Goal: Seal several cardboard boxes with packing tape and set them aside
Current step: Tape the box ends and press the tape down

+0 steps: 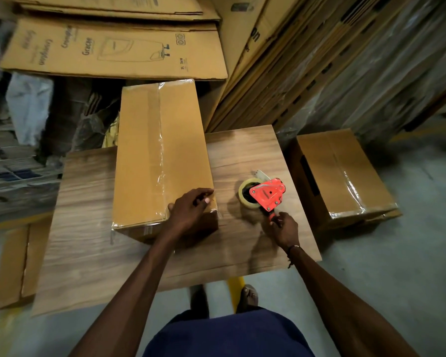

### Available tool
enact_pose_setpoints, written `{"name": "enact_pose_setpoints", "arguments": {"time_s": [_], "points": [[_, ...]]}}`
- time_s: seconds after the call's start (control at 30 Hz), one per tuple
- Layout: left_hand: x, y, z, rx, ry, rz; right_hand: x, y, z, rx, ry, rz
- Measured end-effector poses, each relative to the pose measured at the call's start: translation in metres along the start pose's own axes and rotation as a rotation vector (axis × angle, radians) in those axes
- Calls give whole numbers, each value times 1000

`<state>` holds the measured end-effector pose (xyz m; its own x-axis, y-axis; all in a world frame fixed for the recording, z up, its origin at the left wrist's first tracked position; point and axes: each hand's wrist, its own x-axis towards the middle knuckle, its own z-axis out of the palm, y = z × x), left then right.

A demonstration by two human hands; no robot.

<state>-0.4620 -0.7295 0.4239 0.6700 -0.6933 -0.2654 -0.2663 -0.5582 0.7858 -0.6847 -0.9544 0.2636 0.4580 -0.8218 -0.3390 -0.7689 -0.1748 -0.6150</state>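
Note:
A long cardboard box (144,155) lies on the wooden table (88,240), with clear tape running down its top seam and over the near end. My left hand (188,212) rests on the box's near right corner, fingers curled over the edge. A red tape dispenser (268,194) with a roll of tape stands on the table to the right of the box. My right hand (283,228) pinches the dispenser's handle at its near end.
A taped box (343,176) sits on the floor right of the table. Flattened cartons (113,47) are stacked behind, and more lean at the back right (294,60). A flat carton (13,266) lies left of the table. My feet stand at the table's near edge.

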Motion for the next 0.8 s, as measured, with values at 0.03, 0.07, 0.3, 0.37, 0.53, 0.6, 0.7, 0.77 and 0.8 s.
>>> {"name": "enact_pose_setpoints", "arguments": {"time_s": [0.03, 0.07, 0.3, 0.37, 0.53, 0.6, 0.7, 0.77, 0.8], "points": [[-2, -1, -1, -21, -2, 3, -7, -6, -2, -19, 86, -15], [-3, -2, -3, -32, -2, 14, -13, -14, -2, -16, 197, -53], [-7, -11, -6, -74, -24, 44, -69, -135, -4, 807, -309, 96], [-7, -12, -6, -83, -32, 49, -78, -157, 1, 882, -493, 299], [-6, -14, -6, -93, -48, 52, -79, -159, 24, 1054, -570, 494], [-5, -18, -6, -95, -52, 64, -81, -159, 29, 1118, -564, 493], [-4, -18, -6, -120, -56, 79, -80, -159, 38, 1154, -520, 514], [-5, -17, -7, -141, -55, 86, -81, -162, 41, 1158, -491, 522], [-4, -16, -7, -144, -56, 92, -81, -163, 43, 1153, -476, 528]]}}
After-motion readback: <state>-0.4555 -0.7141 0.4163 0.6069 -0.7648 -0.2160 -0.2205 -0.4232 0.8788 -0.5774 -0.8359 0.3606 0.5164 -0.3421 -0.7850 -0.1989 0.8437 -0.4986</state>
